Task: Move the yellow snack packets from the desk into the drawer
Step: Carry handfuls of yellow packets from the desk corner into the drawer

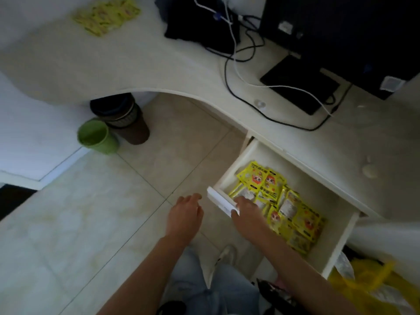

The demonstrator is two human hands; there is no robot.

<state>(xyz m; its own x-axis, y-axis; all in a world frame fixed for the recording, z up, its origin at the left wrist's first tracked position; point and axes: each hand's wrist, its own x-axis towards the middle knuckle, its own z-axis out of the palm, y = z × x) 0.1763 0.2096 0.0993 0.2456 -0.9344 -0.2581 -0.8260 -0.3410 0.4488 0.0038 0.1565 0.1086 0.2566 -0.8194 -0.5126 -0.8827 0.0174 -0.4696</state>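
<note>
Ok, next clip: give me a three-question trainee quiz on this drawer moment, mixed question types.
1. True or false: every yellow packet is already off the desk.
2. Multiple choice: the right hand is A) over the packets in the drawer at the drawer's front edge, B) on the monitor, C) in the green bin.
3. Short answer: what is the left hand holding?

Key
1. False; a pile of packets lies on the desk's far left.
2. A.
3. Nothing; it hangs open over the floor, left of the open drawer.
</note>
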